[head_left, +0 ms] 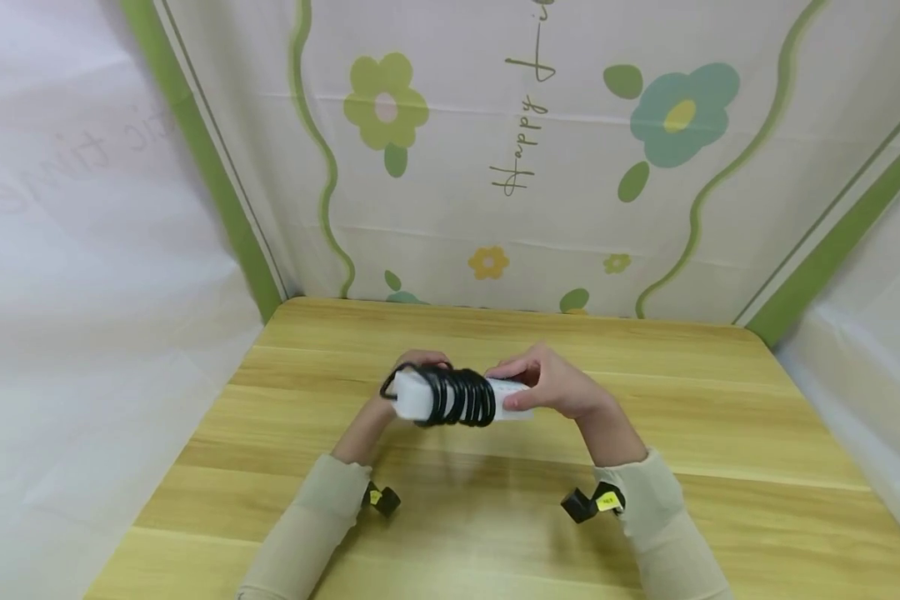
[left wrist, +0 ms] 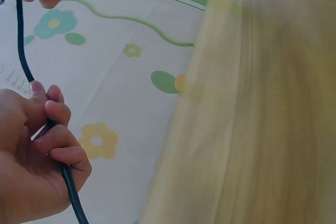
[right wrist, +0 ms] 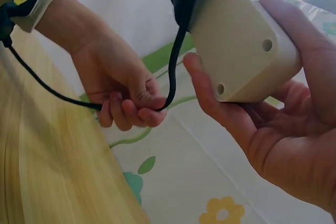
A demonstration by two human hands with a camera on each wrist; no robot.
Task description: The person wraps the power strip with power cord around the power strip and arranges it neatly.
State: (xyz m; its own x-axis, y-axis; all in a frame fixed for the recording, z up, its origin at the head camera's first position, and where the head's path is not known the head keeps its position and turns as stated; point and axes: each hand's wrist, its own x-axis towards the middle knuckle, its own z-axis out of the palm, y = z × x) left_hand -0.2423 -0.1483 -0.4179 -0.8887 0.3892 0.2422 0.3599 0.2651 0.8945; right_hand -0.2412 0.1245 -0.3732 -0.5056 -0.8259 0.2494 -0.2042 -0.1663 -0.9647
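Many turns of cord (right wrist: 184, 3) wrap the block (right wrist: 236, 45); the left hand (left wrist: 37, 156) grips the cord, the right hand (head_left: 560, 385) grips the block.

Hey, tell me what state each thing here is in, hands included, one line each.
White power strip: held up off the table
Black cord: partly wound round the strip, a loose length running off it
Left hand: fingers curled round the loose cord
Right hand: gripping one end of the strip
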